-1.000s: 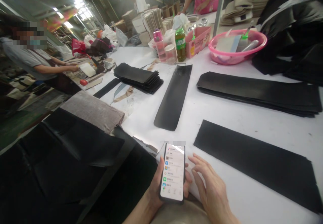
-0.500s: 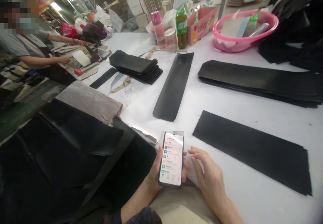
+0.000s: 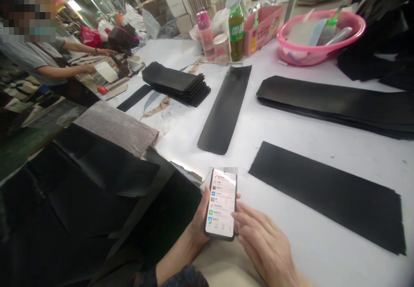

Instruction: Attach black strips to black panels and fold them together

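A smartphone (image 3: 222,205) with a lit list of coloured icons is held upright near the table's front edge. My left hand (image 3: 199,218) wraps around it from the left and below, closed on its sides. My right hand (image 3: 263,239) is at the phone's right edge, fingers stretched out and close together, the fingertips at the lower right of the screen. It does not grip the phone; whether a fingertip touches the glass I cannot tell. To the right lies a single black rectangular sheet (image 3: 326,196). Beyond the phone another black strip (image 3: 226,110) lies slantwise.
Stacks of black pieces (image 3: 176,80) and longer black sheets (image 3: 333,104) lie on the white table. Behind them stand a green bottle (image 3: 236,32), a pink box (image 3: 263,28) and a pink basin (image 3: 320,54). Black material (image 3: 64,209) hangs at left. Another person (image 3: 39,58) works at far left.
My right hand has moved left to the phone's edge, its fingers now straighter and over the lower right of the screen. The left hand keeps holding the phone. The view has shifted slightly.
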### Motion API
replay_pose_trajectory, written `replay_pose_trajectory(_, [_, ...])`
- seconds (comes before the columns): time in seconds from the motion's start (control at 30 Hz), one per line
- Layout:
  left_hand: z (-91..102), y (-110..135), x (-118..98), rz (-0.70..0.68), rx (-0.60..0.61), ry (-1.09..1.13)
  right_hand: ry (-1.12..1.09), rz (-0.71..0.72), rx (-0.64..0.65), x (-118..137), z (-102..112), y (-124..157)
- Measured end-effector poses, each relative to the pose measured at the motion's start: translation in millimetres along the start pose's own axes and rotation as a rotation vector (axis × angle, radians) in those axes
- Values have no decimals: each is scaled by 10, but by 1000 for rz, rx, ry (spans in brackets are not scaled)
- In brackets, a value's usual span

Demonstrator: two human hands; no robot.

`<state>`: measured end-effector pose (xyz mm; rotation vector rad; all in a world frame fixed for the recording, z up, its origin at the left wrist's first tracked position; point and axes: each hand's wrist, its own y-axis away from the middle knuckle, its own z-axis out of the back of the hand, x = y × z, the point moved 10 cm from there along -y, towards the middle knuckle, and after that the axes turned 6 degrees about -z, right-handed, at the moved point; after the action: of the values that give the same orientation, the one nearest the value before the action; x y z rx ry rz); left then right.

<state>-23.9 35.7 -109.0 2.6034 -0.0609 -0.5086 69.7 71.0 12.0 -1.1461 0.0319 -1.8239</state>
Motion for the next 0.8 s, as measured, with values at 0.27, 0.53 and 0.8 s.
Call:
replay_pose_trajectory(0.27, [-75,-1,49,42,61,-9,136,186,173,203,-133,145])
replay_pose_trajectory(0.53, [-39,12,47,36,14,-3,148,176,218,198,-207,158])
replay_pose_trajectory(0.8, [-39,12,33,20,39,-5,184,176,254,186,-286,162])
